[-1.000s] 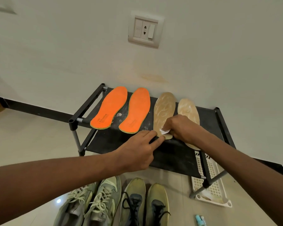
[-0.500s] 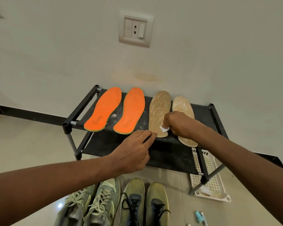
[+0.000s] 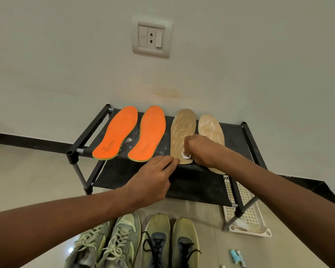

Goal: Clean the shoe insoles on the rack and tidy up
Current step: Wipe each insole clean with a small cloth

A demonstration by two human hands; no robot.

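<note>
A black rack (image 3: pixel 201 188) stood against the wall, its fabric shelf carrying four insoles in a row along the back half. The two orange insoles (image 3: pixel 132 132) lay side by side at the left, heels toward the viewer, the left one's heel reaching the rack's left crossbar. To their right lay the left tan insole (image 3: pixel 182 130), smeared with pale streaks, and the right tan insole (image 3: pixel 209 126), whose heel end showed below the right forearm. The right hand (image 3: pixel 200 149) was curled into a fist around a small white wipe (image 3: pixel 186 156), pressing it onto the heel part of the left tan insole. The left hand (image 3: pixel 153 182) lay palm down on the shelf with its fingers close together, holding nothing, the fingertips (image 3: pixel 173 161) touching the heel edge of that same insole. The front half of the shelf in front of the insoles was bare dark fabric, dusted with pale specks near the orange pair. On the floor before the rack stood two pairs of shoes (image 3: pixel 135 242), toes toward the rack. A white perforated tray (image 3: pixel 248 215) lay on the floor under the rack's right front leg area, and small blue and white items (image 3: pixel 237 258) lay on the tiles near it.
</note>
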